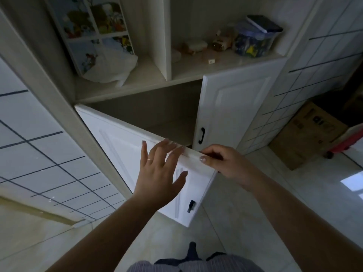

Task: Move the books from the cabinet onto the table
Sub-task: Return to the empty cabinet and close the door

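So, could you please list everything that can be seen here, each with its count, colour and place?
cabinet doors: 2, white, lower cabinet; left one swung open, right one shut
picture board: 1, colourful panels, leaning in upper left shelf
plastic bag: 1, white, beside the board
lidded container: 1, clear with dark lid, upper right shelf
toy vehicle: 1, tan, left of the container
cardboard box: 1, brown, on floor at right
left hand: 1, ring on finger, open, flat on left door's face
right hand: 1, gripping left door's top edge
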### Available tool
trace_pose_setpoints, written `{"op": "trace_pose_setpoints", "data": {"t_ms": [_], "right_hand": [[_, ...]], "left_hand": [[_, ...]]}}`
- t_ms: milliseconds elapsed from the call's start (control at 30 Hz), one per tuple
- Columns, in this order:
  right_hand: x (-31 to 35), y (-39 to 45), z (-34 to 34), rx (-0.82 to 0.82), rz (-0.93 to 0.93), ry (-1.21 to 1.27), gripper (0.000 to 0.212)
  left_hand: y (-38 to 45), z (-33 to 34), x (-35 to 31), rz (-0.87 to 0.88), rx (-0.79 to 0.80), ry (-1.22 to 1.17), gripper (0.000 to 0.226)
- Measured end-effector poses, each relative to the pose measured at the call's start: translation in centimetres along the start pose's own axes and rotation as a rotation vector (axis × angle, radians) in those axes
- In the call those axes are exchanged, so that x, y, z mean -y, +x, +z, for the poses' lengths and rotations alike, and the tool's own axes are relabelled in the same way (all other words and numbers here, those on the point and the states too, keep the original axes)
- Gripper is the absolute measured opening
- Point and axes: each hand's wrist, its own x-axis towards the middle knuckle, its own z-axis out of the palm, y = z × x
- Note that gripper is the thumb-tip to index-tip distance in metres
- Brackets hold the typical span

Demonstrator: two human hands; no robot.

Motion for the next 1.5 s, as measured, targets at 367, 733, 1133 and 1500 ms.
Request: {"op": "trace_pose_setpoints", "data": {"t_ms": [367, 733, 1133, 1500], "right_hand": [[-1.0, 10.9, -7.7, -0.051, -0.018, -0.199, 0.028], [-1.0, 21.2, -10.0, -0.310, -0.044, -0.282, 0.035], [-0.7, 27.8, -10.0, -0.569, -0.210, -0.465, 0.052], [-1.0, 28.6, -9.7, -0.602, -0.196, -0.473, 0.046]], "left_hand": [[9.7, 3.6, 0.0, -0.022, 0.107, 0.186, 0.064], [17.1, 6.9, 3.6, -0.049, 0.067, 0.210, 0.058], [20.7, 9.1, 6.8, -0.129, 0.031, 0.180, 0.017], [20.9, 9.3, 7.6, -0.102, 0.032, 0.167, 0.017]]}}
